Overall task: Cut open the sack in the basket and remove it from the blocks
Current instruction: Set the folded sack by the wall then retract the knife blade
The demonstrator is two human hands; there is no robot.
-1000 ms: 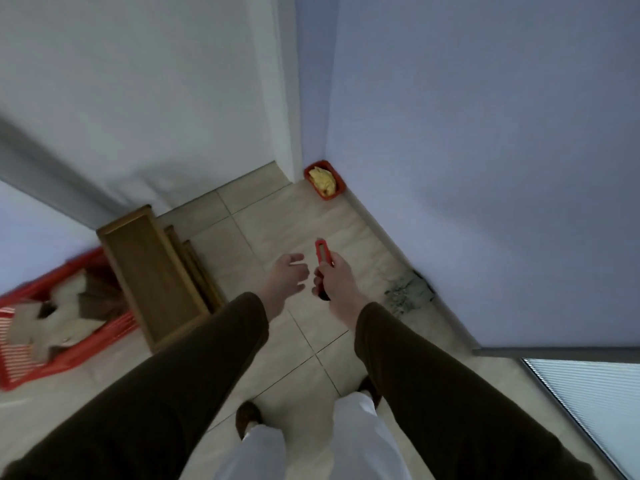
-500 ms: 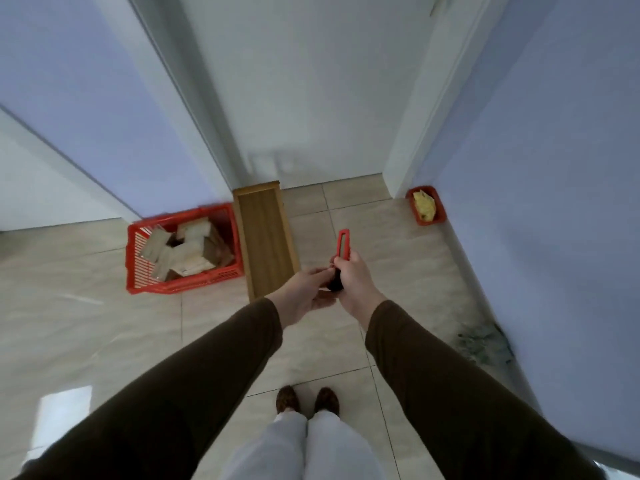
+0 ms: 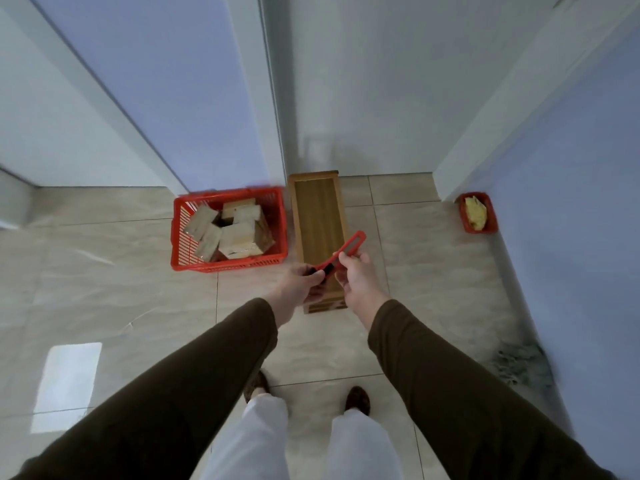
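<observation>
Two hands meet over the tiled floor [image 3: 104, 271], both on one red cutter [image 3: 346, 249]. Our left hand [image 3: 298, 284] grips the cutter's dark lower end, fingers curled round it. Our right hand [image 3: 356, 277] pinches the red body partway along, thumb and forefinger closed on it. The cutter slants up and to the right, its looped red tip above the wooden box.

Item: red basket [image 3: 180, 237], slatted plastic, standing on the floor to the left of the hands, against the foot of the wall. Contents: pale wooden blocks [image 3: 239, 237], tumbled at several angles, filling its right-hand part. We cannot make out the sack among them from here.

Item: wooden box [image 3: 317, 209], long, narrow and open-topped, lying on the floor just to the right of the basket. Its far end sits by the door; its near end is partly hidden behind the hands.

Item: small red tray [image 3: 491, 220], on the floor at the right-hand wall, well apart from the basket. It holds something yellow [image 3: 475, 212] and crumpled.

Item: greyish patch [image 3: 519, 367] on the floor by the right wall, blurred.

Item: brown sleeves, pale trousers and dark shoes, at the lower edge of the view.
</observation>
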